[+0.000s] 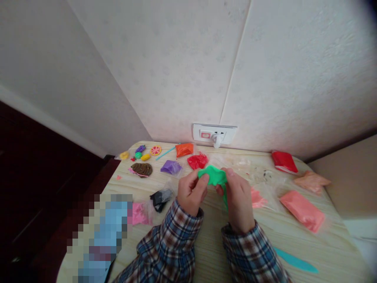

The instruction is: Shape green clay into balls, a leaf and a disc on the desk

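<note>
A piece of green modelling clay [212,175] is stretched between my two hands above the middle of the table. My left hand [191,192] pinches its left end between thumb and fingers. At the other end my right hand [239,198] grips the clay, and a strip of green hangs down beside that palm. Behind the hands lie a red clay packet [197,160] and a purple clay packet [171,167]. Coral clay [258,197] in a clear bag is close to the right hand. A black clay packet [160,199] lies left of my left sleeve.
A brown ridged clay piece [141,169] and several small coloured clay pieces sit at the back left. Orange [184,149], red [284,161] and coral packets [303,210] lie around, with a teal clay knife [296,260] at front right. A wall socket [215,134] holds a plug behind the table.
</note>
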Demonstrator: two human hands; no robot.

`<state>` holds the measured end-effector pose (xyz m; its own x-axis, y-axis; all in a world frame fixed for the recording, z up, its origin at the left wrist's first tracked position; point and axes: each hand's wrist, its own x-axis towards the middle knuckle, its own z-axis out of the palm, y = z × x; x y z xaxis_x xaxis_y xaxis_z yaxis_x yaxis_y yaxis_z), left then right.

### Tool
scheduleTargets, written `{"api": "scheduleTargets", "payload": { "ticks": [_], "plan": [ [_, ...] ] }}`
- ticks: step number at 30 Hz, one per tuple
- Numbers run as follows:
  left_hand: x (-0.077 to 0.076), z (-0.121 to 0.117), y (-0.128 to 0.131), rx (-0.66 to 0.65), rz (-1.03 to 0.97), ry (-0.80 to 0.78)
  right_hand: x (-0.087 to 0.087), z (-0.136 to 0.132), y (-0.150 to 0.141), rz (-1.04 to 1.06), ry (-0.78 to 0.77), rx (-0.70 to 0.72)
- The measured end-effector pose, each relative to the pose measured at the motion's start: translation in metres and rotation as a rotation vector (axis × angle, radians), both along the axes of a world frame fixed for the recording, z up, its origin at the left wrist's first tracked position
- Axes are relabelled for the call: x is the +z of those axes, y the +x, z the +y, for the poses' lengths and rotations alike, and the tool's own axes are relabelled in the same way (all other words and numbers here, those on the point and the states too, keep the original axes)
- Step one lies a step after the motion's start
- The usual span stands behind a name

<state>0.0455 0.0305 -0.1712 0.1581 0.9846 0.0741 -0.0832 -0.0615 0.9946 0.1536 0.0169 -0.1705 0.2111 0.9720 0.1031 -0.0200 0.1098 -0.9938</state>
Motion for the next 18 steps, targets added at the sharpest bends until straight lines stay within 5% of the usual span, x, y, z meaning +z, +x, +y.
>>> {"api": "scheduleTargets", "payload": {
  "ticks": [3,7,14,18],
  "plan": [
    [0.003,-0.004,0.001,0.135,0.262,0.205,0.002,-0.001,0.000,-0.082,0.058,-0.045],
    [0.004,-0.002,0.002,0.110,0.191,0.320,0.006,-0.002,-0.001,-0.331,0.161,-0.089],
    [-0.011,0.010,-0.003,0.002,-0.140,-0.023,0.003,-0.001,0.002,-0.738,0.312,-0.117],
    [-0.008,0.013,-0.001,0.042,-0.180,-0.032,-0.001,-0.001,0.004,-0.806,0.313,-0.092]
  ]
}}
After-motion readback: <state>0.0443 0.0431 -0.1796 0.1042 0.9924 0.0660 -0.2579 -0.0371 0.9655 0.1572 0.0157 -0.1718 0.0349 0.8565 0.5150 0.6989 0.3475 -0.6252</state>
